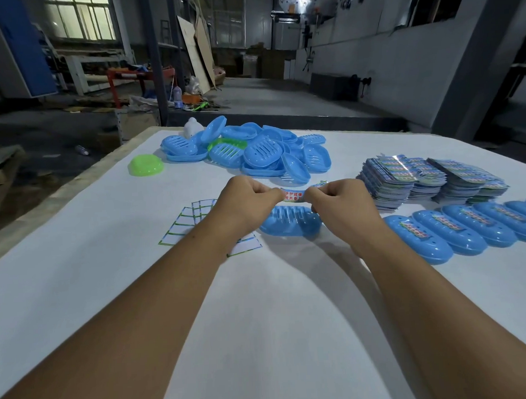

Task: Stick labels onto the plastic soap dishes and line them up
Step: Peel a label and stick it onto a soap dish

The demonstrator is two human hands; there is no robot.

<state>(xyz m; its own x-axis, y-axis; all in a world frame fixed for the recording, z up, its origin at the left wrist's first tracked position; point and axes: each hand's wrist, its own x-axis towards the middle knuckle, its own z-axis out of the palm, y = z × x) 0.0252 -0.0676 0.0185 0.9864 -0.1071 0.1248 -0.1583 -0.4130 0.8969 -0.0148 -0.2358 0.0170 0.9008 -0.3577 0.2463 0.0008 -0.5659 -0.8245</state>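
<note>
Currently: printed paper label (pixel 294 196) stretched taut, pinched at its ends by left hand (pixel 246 197) and right hand (pixel 336 196), above slotted blue plastic soap dish (pixel 289 225), presumably for flat application; labelled dishes (pixel 465 231) rowed rightward.

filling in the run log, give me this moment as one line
step: peeling label | hands: left hand and right hand pinch label | below: unlabelled blue soap dish | right: labelled row
</note>
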